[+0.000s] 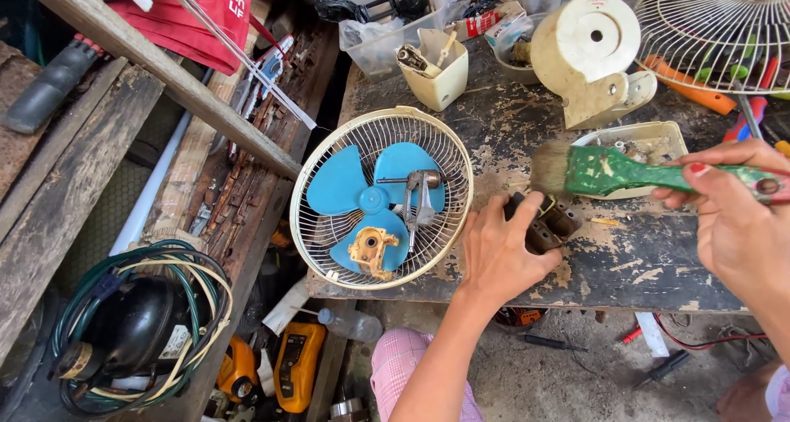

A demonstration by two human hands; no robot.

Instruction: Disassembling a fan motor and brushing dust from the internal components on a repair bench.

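The left hand [498, 253] is gripping a dark rusty metal block [550, 223] near the worn black worktop's [625, 262] front edge. The right hand [736, 216] is closing around a green-handled bristle paintbrush [625, 171] just above it.

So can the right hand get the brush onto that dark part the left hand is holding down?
Probably yes. The brush in the right hand has its bristles just above the dark part, nothing between; the left hand covers only its near-left side.
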